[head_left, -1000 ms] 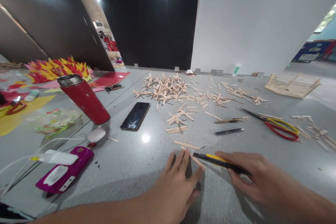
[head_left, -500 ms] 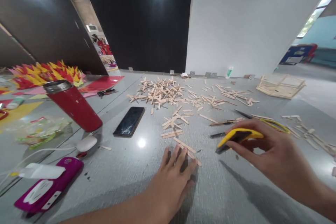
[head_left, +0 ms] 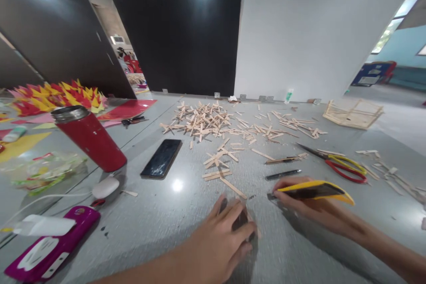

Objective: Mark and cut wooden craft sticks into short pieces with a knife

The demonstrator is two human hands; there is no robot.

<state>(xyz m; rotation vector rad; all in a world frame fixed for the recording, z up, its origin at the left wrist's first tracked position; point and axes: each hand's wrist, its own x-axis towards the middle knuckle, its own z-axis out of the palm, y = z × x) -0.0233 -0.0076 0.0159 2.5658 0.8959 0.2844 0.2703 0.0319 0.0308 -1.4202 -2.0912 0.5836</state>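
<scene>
My right hand [head_left: 302, 197] is closed on a yellow and black cutter [head_left: 313, 190], its tip low over the grey table. My left hand [head_left: 229, 230] rests on the table at the lower middle, its fingers curled over a wooden stick that shows only partly beside them. Just beyond its fingertips lies another stick [head_left: 233, 187], with a pair of sticks [head_left: 217, 175] farther up. A black pen-like tool [head_left: 283, 174] lies above my right hand. Scissors with red and yellow handles [head_left: 346, 167] are to its upper right.
A heap of wooden sticks [head_left: 204, 120] lies at the back middle. At left are a phone [head_left: 161, 159], a red flask [head_left: 91, 140], a white mouse [head_left: 105, 187] and a purple case [head_left: 56, 244]. A stick frame [head_left: 353, 115] stands back right.
My left hand has curled its fingers and come slightly nearer. My right hand has moved down with the cutter, now turned flatter, uncovering the scissors and black tool. The view has shifted slightly.
</scene>
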